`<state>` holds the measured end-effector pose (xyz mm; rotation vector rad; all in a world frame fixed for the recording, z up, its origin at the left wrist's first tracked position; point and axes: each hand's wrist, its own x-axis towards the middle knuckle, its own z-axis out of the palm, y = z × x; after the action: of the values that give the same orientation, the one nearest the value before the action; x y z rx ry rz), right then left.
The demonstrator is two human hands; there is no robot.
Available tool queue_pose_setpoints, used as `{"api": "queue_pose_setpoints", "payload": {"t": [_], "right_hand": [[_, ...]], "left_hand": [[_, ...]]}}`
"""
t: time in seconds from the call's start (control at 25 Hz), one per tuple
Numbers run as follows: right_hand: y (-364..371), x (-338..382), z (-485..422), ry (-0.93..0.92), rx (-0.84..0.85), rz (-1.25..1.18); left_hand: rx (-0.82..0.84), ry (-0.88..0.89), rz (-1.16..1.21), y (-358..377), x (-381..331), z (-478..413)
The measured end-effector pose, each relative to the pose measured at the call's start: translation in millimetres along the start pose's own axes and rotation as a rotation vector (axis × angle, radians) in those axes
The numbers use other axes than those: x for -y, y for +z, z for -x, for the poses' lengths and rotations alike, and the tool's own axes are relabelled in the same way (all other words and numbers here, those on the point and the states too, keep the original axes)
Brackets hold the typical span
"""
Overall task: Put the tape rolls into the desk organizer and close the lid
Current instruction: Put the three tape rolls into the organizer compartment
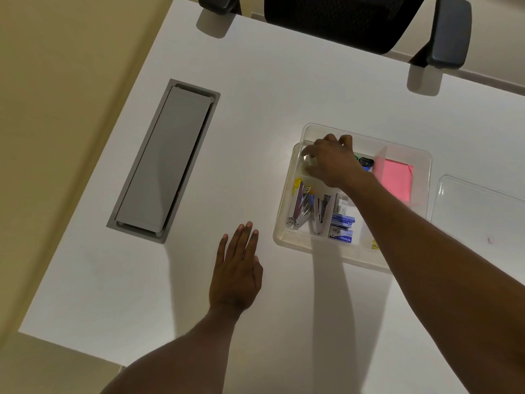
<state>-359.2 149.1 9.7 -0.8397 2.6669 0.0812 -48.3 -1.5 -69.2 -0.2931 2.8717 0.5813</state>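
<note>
A clear plastic desk organizer [292, 237] stands open on the white desk, right of centre. My right hand [332, 162] reaches into its far left compartment, fingers curled down over a clear tape roll [308, 162] that is mostly hidden under them. Whether the fingers grip the roll is unclear. The clear lid [483, 206] lies flat on the desk just right of the organizer. My left hand [238, 268] rests flat on the desk, left of the organizer's near corner, fingers straight and holding nothing.
Inside the organizer lie staplers [301, 206], blue staple boxes [342, 226] and pink sticky notes [395, 180] behind a divider. A grey cable hatch [167, 160] is set into the desk at left. A black office chair [343, 21] stands at the far edge.
</note>
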Motion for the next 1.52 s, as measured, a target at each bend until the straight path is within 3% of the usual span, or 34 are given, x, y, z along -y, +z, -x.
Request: {"api": "queue_pose_setpoints", "payload": {"t": [0.12,0.28,0.68,1.04,1.52], "right_hand": [[-13,-10,4,0.014,0.064,-0.065],[-18,-19,4,-0.003,0.136,0.076],[0,-16,2,-0.001,-0.132,0.237],[8,-18,8,0.002,-0.121,0.181],[6,-10,16,0.026,-0.242,0.177]], "left_hand": [[-0.006,0.005,0.001,0,-1,-1],[-0.007,0.006,0.003,-1,0,0],[-0.007,0.002,-0.01,1,0,0],[-0.017,0.005,-0.017,2,0,0],[-0.022,0.011,-0.013,4,2,0]]}}
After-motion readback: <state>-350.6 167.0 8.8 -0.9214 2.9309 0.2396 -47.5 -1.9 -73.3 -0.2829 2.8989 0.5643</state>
